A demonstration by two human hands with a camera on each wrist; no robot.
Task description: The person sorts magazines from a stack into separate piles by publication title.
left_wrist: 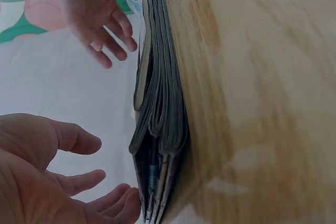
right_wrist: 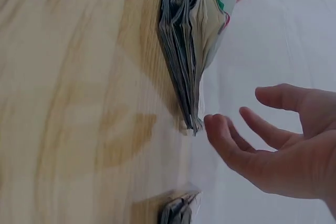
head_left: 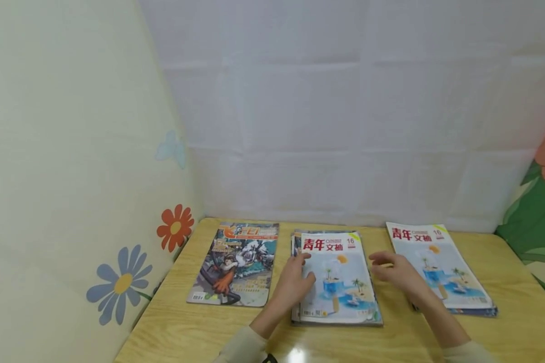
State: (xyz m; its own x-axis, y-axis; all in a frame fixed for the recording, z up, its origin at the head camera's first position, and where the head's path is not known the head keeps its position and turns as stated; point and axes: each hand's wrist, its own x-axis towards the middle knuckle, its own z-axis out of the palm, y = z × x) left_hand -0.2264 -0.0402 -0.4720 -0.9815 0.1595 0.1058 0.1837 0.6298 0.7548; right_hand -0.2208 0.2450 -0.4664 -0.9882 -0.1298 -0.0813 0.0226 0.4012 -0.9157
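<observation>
In the head view, a stack of magazines lies in the middle of the table. Its top magazine (head_left: 340, 269) has a pale blue cover with a red title and an island picture. My left hand (head_left: 294, 282) is at the stack's left edge, thumb spread from the fingers. In the left wrist view its fingertips (left_wrist: 131, 205) come up against or very near the stack's side (left_wrist: 160, 77); contact is hard to tell. To the right of the stack hovers my right hand (head_left: 398, 272), fingers loosely bent, nothing in it. The right wrist view shows it apart from the page edges (right_wrist: 184, 40).
A comic-style magazine (head_left: 238, 264) lies at the left of the table (head_left: 336, 345). Another stack, topped by a matching pale blue magazine (head_left: 440, 267), lies at the right. A white cloth (head_left: 272, 111) hangs behind, and a flower-decorated wall (head_left: 72, 151) borders the left.
</observation>
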